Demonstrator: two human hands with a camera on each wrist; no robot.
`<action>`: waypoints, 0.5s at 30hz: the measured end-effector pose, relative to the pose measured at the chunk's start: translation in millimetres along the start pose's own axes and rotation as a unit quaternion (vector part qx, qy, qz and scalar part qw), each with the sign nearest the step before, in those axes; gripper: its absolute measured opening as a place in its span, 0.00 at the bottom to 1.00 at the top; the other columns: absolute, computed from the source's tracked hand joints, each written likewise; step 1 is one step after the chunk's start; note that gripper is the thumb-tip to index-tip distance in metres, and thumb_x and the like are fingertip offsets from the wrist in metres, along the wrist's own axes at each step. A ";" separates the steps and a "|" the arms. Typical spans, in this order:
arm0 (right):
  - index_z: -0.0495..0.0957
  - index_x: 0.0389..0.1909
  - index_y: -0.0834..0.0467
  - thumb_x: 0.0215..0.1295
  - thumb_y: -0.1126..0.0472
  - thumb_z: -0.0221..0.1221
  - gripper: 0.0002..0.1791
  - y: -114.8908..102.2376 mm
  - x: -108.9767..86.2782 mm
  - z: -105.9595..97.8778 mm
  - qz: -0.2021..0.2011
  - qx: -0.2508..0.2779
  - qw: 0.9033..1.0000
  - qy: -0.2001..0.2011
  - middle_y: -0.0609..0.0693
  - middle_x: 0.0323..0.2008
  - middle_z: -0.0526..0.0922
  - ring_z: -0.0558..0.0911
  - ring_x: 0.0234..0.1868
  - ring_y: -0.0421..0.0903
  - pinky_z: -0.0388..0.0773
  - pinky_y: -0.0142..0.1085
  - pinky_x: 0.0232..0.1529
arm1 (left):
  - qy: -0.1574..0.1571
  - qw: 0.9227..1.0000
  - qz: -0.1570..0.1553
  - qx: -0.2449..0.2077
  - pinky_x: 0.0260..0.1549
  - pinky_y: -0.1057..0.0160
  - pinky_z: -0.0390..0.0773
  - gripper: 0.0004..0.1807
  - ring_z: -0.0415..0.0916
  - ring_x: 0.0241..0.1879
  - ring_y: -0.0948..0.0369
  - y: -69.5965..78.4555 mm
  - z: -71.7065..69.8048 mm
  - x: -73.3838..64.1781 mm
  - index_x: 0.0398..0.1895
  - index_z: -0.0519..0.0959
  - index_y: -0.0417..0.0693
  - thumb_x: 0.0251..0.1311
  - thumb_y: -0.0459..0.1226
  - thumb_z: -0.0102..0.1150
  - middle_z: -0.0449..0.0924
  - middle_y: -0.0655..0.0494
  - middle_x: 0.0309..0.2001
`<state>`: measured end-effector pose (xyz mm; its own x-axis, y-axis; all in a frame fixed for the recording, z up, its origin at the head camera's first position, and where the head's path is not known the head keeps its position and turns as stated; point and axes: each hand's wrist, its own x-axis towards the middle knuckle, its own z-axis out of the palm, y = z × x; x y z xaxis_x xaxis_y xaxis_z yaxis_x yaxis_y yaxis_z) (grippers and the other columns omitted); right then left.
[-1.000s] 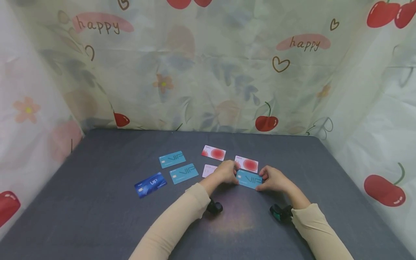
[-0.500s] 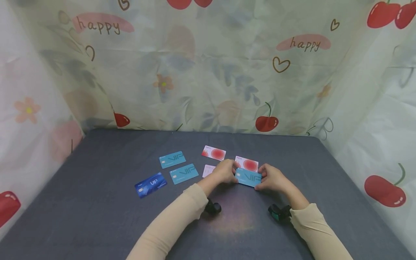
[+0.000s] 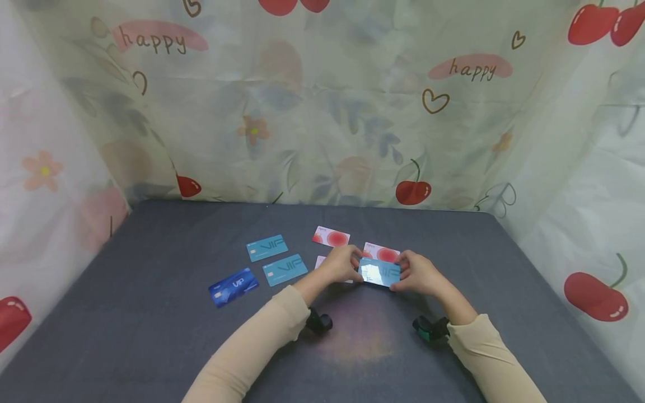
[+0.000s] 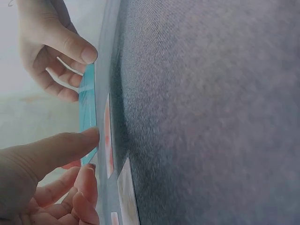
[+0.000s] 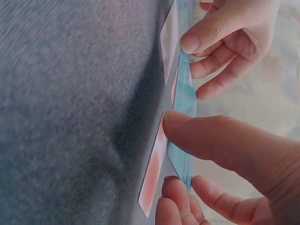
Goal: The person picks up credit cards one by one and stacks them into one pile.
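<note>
A light blue VIP card point(image 3: 380, 272) is held up off the dark table between both hands, with a bright glare on its face. At its left end my left hand point(image 3: 339, 265) pinches it between thumb and fingers; at the right end my right hand point(image 3: 419, 274) does likewise. In the left wrist view, a gap separates the raised card point(image 4: 87, 103) from the tabletop. Just behind it lies a pink-and-white card point(image 3: 380, 252) with a red circle, partly covered by the held one. My left hand hides most of a pale pink card point(image 3: 319, 261).
Another red-circle card point(image 3: 331, 236) lies farther back. To the left are two light blue VIP cards point(image 3: 267, 247) and a dark blue VIP card point(image 3: 234, 286). A printed curtain point(image 3: 322, 112) stands behind the table point(image 3: 126, 336) and at both sides.
Both hands have shifted left and slightly away with the light blue card, which now catches glare. The left hand covers more of the pale pink card. The other cards stay put.
</note>
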<state>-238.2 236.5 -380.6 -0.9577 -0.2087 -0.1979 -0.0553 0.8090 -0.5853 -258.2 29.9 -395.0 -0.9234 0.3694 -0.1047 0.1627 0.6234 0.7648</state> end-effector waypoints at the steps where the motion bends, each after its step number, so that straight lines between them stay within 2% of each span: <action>1: 0.68 0.50 0.67 0.46 0.61 0.71 0.32 -0.5 0.3 0.2 -0.004 -0.002 1.000 0.001 0.64 0.46 0.76 0.79 0.40 0.48 0.79 0.42 0.44 | 0.001 1.000 0.003 0.000 0.32 0.66 0.77 0.27 0.76 0.38 0.57 -1.0 -0.9 -0.4 0.53 0.74 0.41 0.46 0.32 0.70 0.80 0.47 0.42; 15: 0.68 0.50 0.68 0.45 0.62 0.71 0.32 -12.6 2.1 6.2 -0.053 0.001 0.998 0.018 0.64 0.47 0.75 0.78 0.37 0.47 0.80 0.40 0.41 | 0.012 0.999 0.028 -0.026 0.33 0.66 0.78 0.27 0.76 0.41 0.55 -12.8 -15.1 -13.3 0.52 0.73 0.40 0.45 0.32 0.70 0.80 0.45 0.42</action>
<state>-237.8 222.5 -378.5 -0.9558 -0.2738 -0.1067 -0.1566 0.7817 -0.6036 -253.2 6.6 -393.9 -0.9212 0.3864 -0.0463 0.1969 0.5653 0.8010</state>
